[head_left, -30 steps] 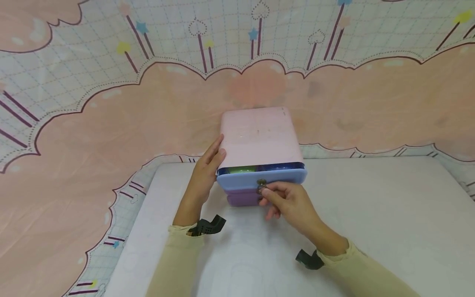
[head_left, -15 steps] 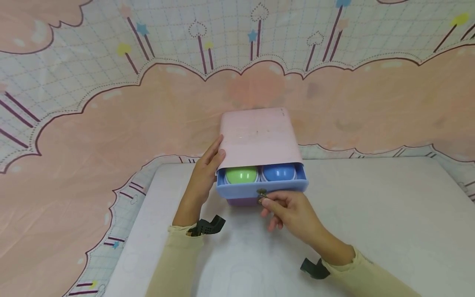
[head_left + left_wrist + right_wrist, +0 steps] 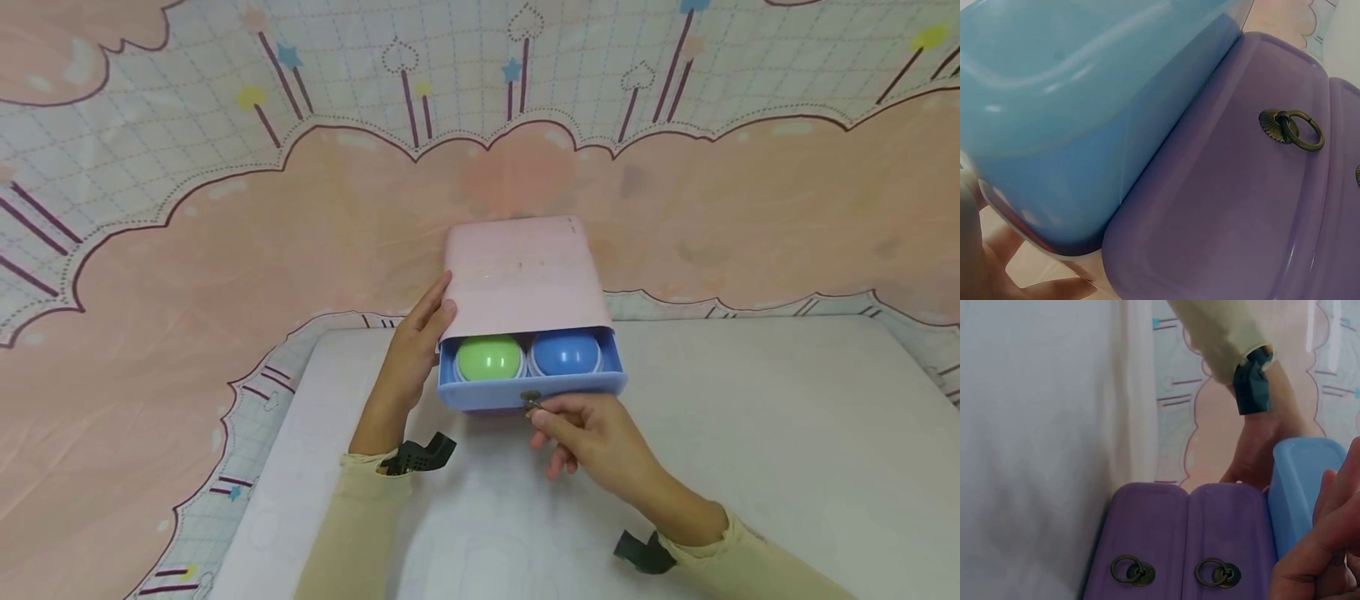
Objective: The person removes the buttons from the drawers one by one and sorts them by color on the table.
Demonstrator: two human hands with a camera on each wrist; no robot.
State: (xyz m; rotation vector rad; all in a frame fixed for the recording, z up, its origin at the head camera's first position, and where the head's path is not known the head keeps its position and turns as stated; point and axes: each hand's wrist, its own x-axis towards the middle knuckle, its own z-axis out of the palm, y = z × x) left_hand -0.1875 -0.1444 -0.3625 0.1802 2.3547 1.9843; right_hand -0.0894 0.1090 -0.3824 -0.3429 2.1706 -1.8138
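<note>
A small drawer box with a pink top (image 3: 525,279) stands on the white table. Its blue top drawer (image 3: 480,394) is pulled out, showing a green ball (image 3: 489,358) and a blue ball (image 3: 565,353) side by side inside. My right hand (image 3: 600,437) pinches the ring pull (image 3: 532,403) on the drawer front. My left hand (image 3: 411,354) rests against the left side of the box, its fingers along the wall. Below, the left wrist view has a purple drawer (image 3: 1210,181) with a bronze ring (image 3: 1304,131); the right wrist view has two such purple drawers, both pushed in.
The white table (image 3: 750,433) extends around the box on both sides and in front. Behind it hangs a patterned cloth (image 3: 337,225) with pink clouds and stars. A dark wrist mount (image 3: 420,455) sits on the left sleeve, another (image 3: 645,552) by the right.
The blue drawer has slid out toward me along with my right hand, bringing the green and blue balls into sight. My left hand has stayed in place on the box.
</note>
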